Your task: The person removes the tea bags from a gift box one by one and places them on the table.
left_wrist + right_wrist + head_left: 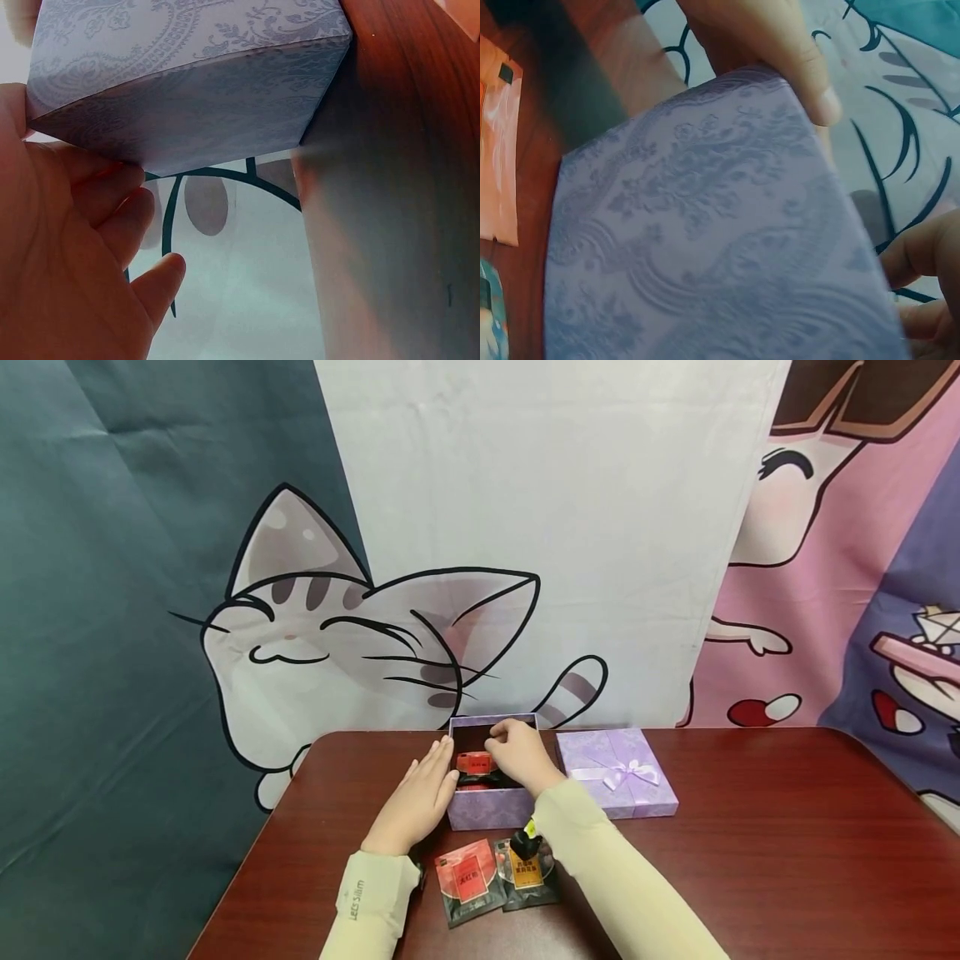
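A purple patterned gift box (491, 810) stands lidless near the back edge of the table. My left hand (416, 797) rests along its left side with the fingers fairly straight; in the right wrist view that thumb lies over the rim. Over the box's right part, my right hand (522, 754) reaches in with bent fingers. Its fingertips are partly hidden, and the box wall covers them in the right wrist view, so I cannot tell whether they pinch anything. Inside the box, beside those fingers, lies a red and black sachet (474, 763).
Right of the box lies its purple lid (618, 772) with a ribbon bow. In front are a red sachet (470, 881) and a dark sachet with a yellow label (527, 870), close together. A cartoon-printed cloth (570, 527) hangs behind the brown table (787, 843).
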A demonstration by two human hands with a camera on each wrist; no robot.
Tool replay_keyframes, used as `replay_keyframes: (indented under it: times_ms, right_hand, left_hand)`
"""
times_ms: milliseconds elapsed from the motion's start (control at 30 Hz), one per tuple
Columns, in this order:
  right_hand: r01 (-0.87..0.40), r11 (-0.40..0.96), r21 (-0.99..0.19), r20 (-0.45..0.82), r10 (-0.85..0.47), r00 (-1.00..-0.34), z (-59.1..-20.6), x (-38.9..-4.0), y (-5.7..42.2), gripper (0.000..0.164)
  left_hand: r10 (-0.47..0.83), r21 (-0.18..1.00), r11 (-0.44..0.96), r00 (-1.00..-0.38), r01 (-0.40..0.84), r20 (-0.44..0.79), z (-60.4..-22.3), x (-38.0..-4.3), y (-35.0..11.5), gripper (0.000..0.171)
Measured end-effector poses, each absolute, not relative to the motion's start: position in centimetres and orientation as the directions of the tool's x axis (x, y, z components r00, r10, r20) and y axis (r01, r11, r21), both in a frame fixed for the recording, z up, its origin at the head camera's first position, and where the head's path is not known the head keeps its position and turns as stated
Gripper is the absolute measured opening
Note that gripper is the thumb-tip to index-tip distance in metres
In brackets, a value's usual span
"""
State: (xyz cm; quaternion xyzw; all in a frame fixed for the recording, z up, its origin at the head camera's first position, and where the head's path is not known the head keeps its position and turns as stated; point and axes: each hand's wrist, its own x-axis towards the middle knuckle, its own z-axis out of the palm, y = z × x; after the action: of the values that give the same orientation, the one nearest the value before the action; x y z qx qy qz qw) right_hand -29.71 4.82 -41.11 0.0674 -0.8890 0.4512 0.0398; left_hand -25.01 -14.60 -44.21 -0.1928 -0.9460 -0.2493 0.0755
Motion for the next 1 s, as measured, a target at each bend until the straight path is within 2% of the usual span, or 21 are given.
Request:
replay_keyframes:
  times_ms: [467, 767, 1000]
  right_hand:
    - [-0.012, 0.703, -0.711, -0.055, -0.073, -0.996, -42.2, -30.5, 4.0, 0.046]
    - [0.044, 0.710, -0.703, -0.147, -0.084, -0.985, -42.1, -30.4, 4.1, 0.053]
    - [0.035, 0.699, -0.714, -0.109, -0.061, -0.992, -42.5, -30.7, 4.1, 0.043]
  left_hand:
    - [0.338, 0.438, 0.800, -0.911, 0.411, 0.237, -44.0, -25.0, -14.8, 0.058]
    - [0.349, 0.431, 0.798, -0.907, 0.420, 0.237, -44.2, -25.0, -14.8, 0.059]
    - [0.341, 0.443, 0.798, -0.912, 0.409, 0.229, -44.0, -25.0, -14.7, 0.057]
